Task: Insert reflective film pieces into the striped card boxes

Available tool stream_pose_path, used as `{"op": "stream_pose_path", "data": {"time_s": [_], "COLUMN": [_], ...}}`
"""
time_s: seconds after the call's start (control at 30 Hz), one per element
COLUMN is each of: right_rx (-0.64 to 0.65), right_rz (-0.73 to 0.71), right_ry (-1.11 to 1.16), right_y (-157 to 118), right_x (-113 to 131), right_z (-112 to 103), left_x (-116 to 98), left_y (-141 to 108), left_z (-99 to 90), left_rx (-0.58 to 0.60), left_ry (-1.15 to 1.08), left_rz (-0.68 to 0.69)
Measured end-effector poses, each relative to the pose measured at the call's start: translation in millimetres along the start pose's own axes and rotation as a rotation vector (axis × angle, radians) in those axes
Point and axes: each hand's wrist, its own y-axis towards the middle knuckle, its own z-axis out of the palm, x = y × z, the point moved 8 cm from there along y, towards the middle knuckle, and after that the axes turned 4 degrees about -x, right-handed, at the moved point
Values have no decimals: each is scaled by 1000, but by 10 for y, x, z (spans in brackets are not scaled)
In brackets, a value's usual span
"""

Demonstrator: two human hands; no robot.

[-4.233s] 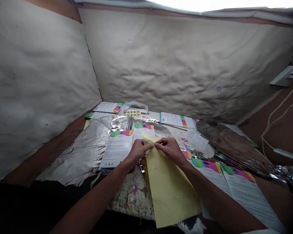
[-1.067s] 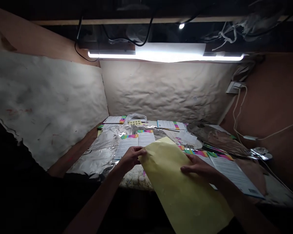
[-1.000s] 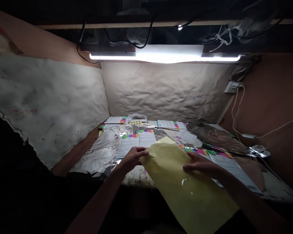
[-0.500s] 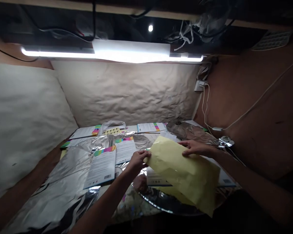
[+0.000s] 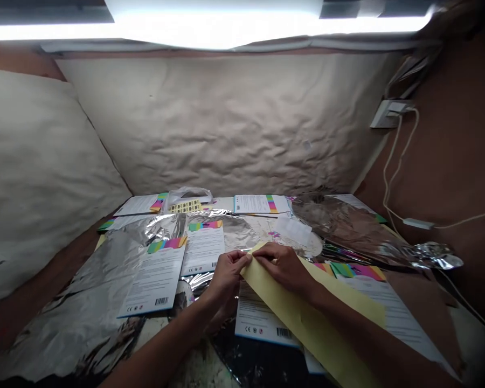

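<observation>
The yellow sheet (image 5: 278,298) is thin, plain and lightly creased, its far corner pinched between the fingertips of the left hand (image 5: 227,272) and right hand (image 5: 288,268). It slants down toward the near right, above a printed white card (image 5: 261,318), partly hidden by the right hand and forearm.

Two cards (image 5: 156,280) lie before the plastic bag (image 5: 173,200), left of the paper sheet (image 5: 285,302).

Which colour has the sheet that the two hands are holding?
The sheet is plain pale yellow, seen in the head view.
</observation>
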Motion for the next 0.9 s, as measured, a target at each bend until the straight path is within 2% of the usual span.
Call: {"op": "stream_pose_path", "data": {"time_s": [0.13,0.23,0.37,0.47,0.63,0.77,0.83,0.9], "right_rx": [30,54,22,5,64,96,43,-70], "right_rz": [61,101,120,145,214,354,438,462], "right_ry": [36,3,-113,-157,-166,-26,65,65], "right_y": [63,80,53,-10,-232,-487,-590,-647], "right_x": [-24,1,96,186,275,76,-128,-337], "right_z": [80,60,-43,-104,-102,-167,-296,-509], "left_x": [0,-29,-158,-215,-70,63,70,23], "left_y": [-6,-10,-94,-203,-408,-557,-609,-607], "left_z": [-46,-54,55,111,131,132,130,92], "left_rx": [-37,-34,84,128,228,429,533,542], "left_ry": [-19,18,109,141,159,278,369,507], "left_rz": [58,87,129,127,55,-14,-15,71]}}
